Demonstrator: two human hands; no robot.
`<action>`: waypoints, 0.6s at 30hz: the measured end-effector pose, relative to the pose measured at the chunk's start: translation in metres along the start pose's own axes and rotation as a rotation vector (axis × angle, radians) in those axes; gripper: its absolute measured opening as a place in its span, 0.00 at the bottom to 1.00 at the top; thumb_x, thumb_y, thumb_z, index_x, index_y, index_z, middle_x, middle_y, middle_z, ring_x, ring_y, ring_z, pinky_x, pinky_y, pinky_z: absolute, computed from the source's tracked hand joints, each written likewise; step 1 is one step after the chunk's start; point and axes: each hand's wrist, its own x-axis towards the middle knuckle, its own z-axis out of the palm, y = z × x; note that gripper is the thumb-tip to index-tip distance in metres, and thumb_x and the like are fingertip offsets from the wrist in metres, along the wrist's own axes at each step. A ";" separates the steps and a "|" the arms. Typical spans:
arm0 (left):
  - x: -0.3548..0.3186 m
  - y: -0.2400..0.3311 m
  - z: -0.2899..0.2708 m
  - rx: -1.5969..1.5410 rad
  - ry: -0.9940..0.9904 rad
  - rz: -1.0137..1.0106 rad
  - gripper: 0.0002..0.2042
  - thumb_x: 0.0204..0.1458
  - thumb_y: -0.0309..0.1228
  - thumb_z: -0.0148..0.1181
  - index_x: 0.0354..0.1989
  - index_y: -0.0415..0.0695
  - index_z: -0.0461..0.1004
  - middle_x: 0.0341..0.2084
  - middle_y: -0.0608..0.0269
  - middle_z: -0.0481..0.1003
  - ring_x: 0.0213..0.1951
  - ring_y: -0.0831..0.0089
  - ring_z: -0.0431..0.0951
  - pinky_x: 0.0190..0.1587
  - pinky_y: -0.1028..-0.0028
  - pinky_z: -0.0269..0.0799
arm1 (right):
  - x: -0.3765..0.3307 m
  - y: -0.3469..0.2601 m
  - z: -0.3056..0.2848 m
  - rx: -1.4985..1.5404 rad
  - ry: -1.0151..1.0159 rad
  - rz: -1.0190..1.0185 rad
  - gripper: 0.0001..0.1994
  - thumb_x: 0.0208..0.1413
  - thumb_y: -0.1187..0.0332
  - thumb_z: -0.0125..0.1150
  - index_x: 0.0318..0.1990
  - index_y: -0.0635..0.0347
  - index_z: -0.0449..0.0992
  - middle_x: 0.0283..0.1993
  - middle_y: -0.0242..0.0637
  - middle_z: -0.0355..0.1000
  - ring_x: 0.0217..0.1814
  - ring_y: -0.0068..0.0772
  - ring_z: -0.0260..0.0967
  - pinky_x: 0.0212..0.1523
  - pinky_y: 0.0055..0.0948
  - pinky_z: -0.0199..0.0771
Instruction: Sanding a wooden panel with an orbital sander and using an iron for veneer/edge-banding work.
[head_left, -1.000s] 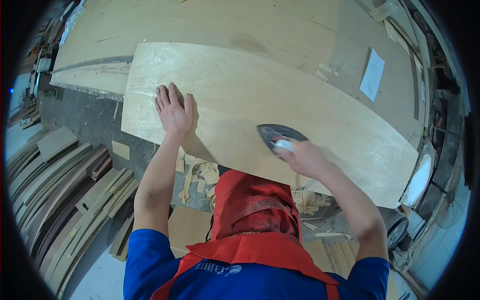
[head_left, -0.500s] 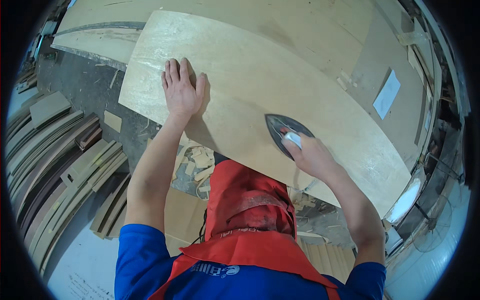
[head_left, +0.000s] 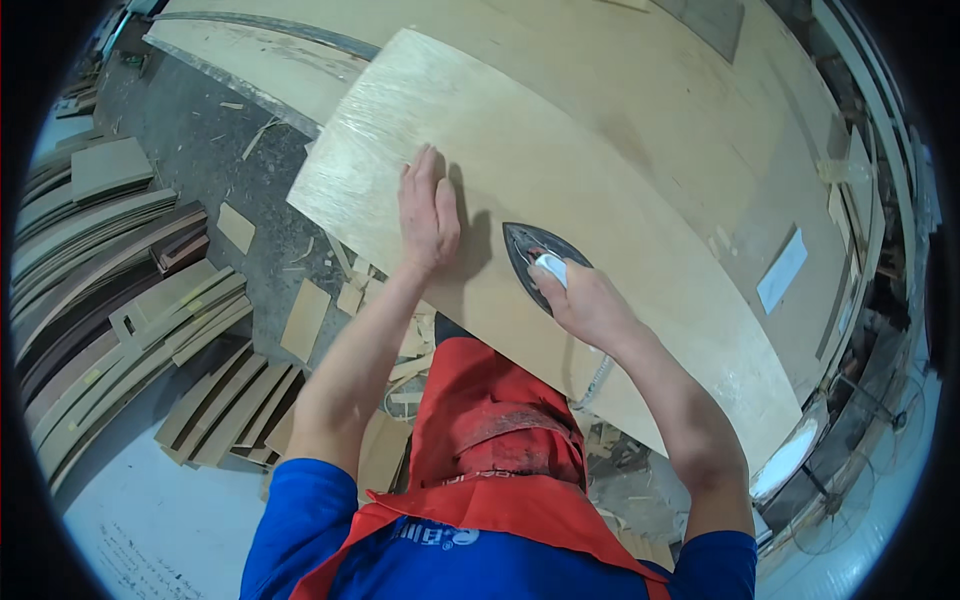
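1. Left arm extended; left hand (head_left: pixel 430 212) unfurled, fingers together, over pale, curved-edged wooden board (head_left: pixel 625 240); contact unclear.
2. Right arm bent; right hand (head_left: pixel 588 303) grips dark, pointed, white-handled iron (head_left: pixel 524 258) mid-board.

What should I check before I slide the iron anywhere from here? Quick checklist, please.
1. Right hand closed on the handle of the iron: ok.
2. Left hand apart from the iron: ok.
3. Left hand pressing on the pale panel: cannot tell; contact is unclear.
4. Coiled cord, visible stretch, not under the iron: ok.
5. White sheet off the panel: ok.
6. Iron's heat: cannot tell.
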 end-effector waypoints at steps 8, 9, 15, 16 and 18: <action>-0.019 -0.030 -0.060 -0.348 0.260 -0.253 0.27 0.72 0.36 0.44 0.73 0.31 0.59 0.72 0.35 0.61 0.75 0.43 0.59 0.77 0.56 0.53 | 0.135 -0.117 0.023 0.111 0.041 -0.209 0.28 0.73 0.47 0.48 0.47 0.69 0.80 0.39 0.64 0.78 0.45 0.70 0.76 0.46 0.51 0.77; -0.017 -0.038 -0.068 -0.210 0.237 -0.241 0.27 0.73 0.38 0.43 0.74 0.31 0.59 0.72 0.35 0.61 0.75 0.43 0.59 0.77 0.54 0.52 | 0.146 -0.129 0.026 0.116 0.034 -0.224 0.28 0.73 0.47 0.48 0.47 0.69 0.80 0.39 0.64 0.78 0.45 0.70 0.76 0.46 0.51 0.77; 0.025 -0.057 -0.058 0.306 0.005 -0.050 0.29 0.72 0.42 0.46 0.73 0.32 0.60 0.72 0.35 0.60 0.75 0.43 0.58 0.77 0.49 0.51 | 0.140 -0.117 0.021 0.130 0.135 -0.102 0.30 0.73 0.45 0.48 0.44 0.70 0.80 0.33 0.60 0.78 0.40 0.60 0.81 0.45 0.49 0.77; 0.032 -0.063 -0.058 0.358 -0.038 -0.045 0.30 0.71 0.43 0.48 0.73 0.32 0.60 0.73 0.34 0.60 0.76 0.42 0.57 0.77 0.48 0.50 | 0.122 -0.104 0.015 0.130 0.111 -0.028 0.29 0.73 0.45 0.48 0.45 0.69 0.80 0.33 0.59 0.79 0.41 0.58 0.81 0.45 0.48 0.77; 0.047 -0.073 -0.055 0.449 -0.127 -0.027 0.32 0.69 0.45 0.50 0.73 0.33 0.61 0.73 0.34 0.59 0.77 0.40 0.55 0.77 0.45 0.49 | 0.081 -0.058 0.007 0.125 0.132 0.077 0.29 0.74 0.45 0.47 0.47 0.67 0.80 0.35 0.56 0.79 0.43 0.53 0.82 0.45 0.46 0.77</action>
